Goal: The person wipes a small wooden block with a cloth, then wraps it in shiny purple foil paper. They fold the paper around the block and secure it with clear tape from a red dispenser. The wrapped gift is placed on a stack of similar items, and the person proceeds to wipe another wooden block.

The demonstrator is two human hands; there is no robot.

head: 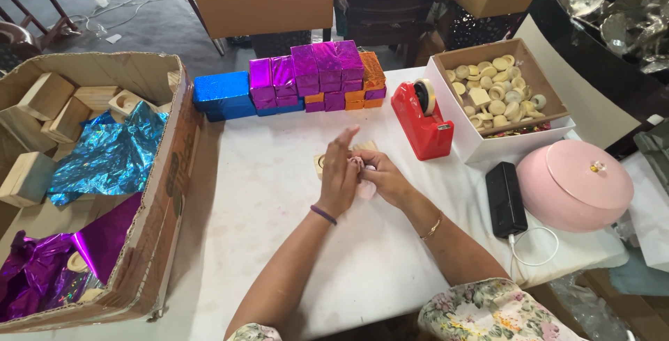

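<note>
My left hand (pixel 339 174) and my right hand (pixel 382 177) meet over the white table (pixel 265 195), together gripping a small pale wooden block (pixel 320 163) with a pinkish bit between the fingers. The left hand's fingers point up and partly hide the block. Behind the hands stands a row of foil-wrapped blocks: blue (pixel 224 95), purple (pixel 306 69) and orange (pixel 371 73). A red tape dispenser (pixel 421 119) sits just right of the hands.
A big cardboard box (pixel 164 195) at left holds bare wooden blocks (pixel 45 97) and blue and purple foil sheets. At right are a white box of round pale pieces (pixel 498 94), a black power bank (pixel 505 198) with a white cable, and a pink round lidded container (pixel 575 184).
</note>
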